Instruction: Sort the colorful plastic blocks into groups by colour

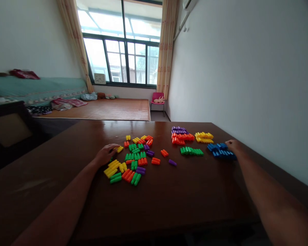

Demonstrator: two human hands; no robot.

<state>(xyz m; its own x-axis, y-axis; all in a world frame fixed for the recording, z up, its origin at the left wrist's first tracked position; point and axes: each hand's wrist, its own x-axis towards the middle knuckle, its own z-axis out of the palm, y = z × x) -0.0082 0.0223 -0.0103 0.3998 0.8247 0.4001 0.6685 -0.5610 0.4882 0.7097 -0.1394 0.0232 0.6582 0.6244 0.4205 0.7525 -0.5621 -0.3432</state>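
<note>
On the left of the table, my left hand (pixel 107 154) rests low with its fingers reaching out, their tips at a yellow plastic block (pixel 119 149). The block looks like short rounded tubes joined side by side. Over to the right, my right hand (pixel 231 145) has its fingers drawn together at the end of the blue blocks (pixel 222 153), which stand joined in rows. What its fingertips hold, if anything, is hidden. Loose green blocks (pixel 136 156), orange blocks (pixel 128 175) and purple blocks (pixel 140 170) lie scattered beside my left hand.
Joined rows stand at the right: purple blocks (pixel 179 130), orange rows (pixel 182 137), yellow rows (pixel 204 137) and a green row (pixel 191 151). A lone purple piece (pixel 172 162) lies mid-table (pixel 156 201). Beyond are a bed (pixel 118 108), a pink chair (pixel 157 97) and a wall (pixel 233 68).
</note>
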